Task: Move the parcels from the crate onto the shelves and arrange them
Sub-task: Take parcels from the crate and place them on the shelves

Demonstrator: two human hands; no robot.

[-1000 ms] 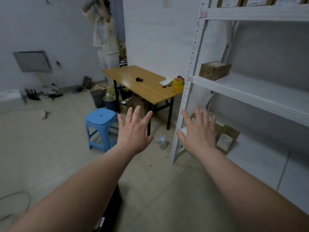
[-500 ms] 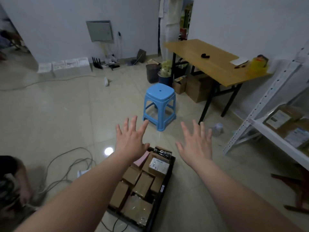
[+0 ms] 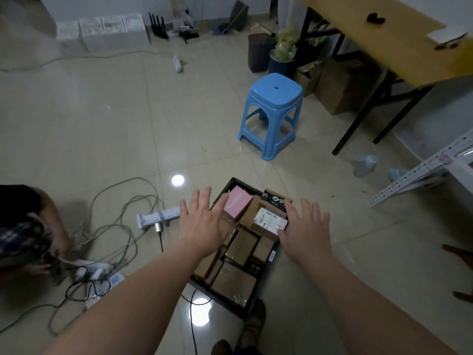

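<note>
Pale glossy floor tiles (image 3: 102, 124) fill most of the head view, and a black crate (image 3: 223, 190) is seen standing on them just in front of the person. The crate is packed with parcels. A pink parcel (image 3: 238, 202) lies at its far left corner, a black printed parcel (image 3: 275, 199) at the far right, and a white-labelled parcel (image 3: 270, 219) just nearer than that. Brown cardboard parcels (image 3: 242, 244) are packed tightly through the rest of the crate.

The left hand (image 3: 202, 224) is held palm down over the crate's left edge, with its fingers straight and spread wide; nothing is gripped. The right hand (image 3: 305, 231) is held the same way at the crate's right edge, with its thumb just beside the white-labelled parcel and nothing held. Whether either hand touches the crate or a parcel cannot be told.

A blue plastic stool (image 3: 275, 98) stands beyond the crate, near a wooden table (image 3: 378, 39) on black legs. Part of a white shelf frame (image 3: 419, 175) is seen at the right, with a plastic bottle (image 3: 364, 162) lying on the floor near it. To the left of the crate a white power strip (image 3: 158, 216) lies among loose cables (image 3: 122, 226), and another person (image 3: 23, 226) is partly seen at the left edge.
</note>
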